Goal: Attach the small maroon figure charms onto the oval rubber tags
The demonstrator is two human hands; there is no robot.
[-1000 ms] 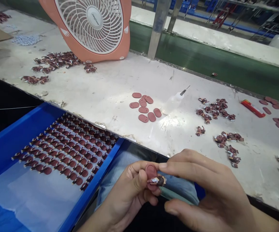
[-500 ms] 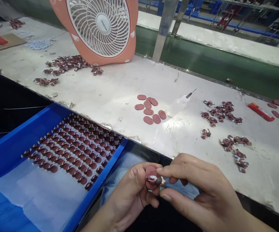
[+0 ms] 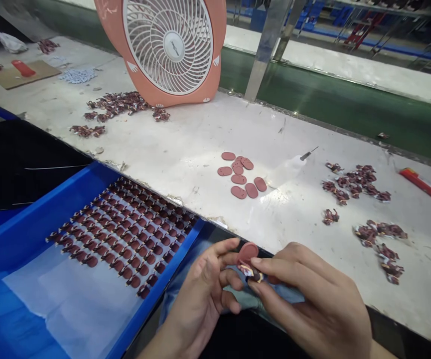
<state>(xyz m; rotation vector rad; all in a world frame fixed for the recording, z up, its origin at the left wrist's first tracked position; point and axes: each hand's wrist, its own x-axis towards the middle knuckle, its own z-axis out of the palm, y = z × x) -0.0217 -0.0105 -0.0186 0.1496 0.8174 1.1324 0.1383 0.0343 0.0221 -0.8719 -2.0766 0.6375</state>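
Just short of the near edge of the pale bench [image 3: 185,134], the person's right hand [image 3: 312,294] pinched a small brown figure [image 3: 251,273] between thumb and forefinger, its reddish oval base [image 3: 248,252] tilted upward. Facing it, the left hand [image 3: 204,284] stood with fingers parted and half curled; whether a fingertip touched the base, I couldn't tell. Left of that wrist, the blue tray [image 3: 58,204] met the bench edge at its far corner, with figures in rows on a white sheet [image 3: 69,299]. On the bench, a strip of surface separated the loose oval discs [image 3: 238,192] from the chipped edge. Beside them lay a needle-tipped bottle [image 3: 288,170]; farther right, a red tube [image 3: 422,183] bore print too small to read. A wide stretch of benchtop led back to the orange fan [image 3: 173,46], whose hub carried a dark brand mark I couldn't make out.
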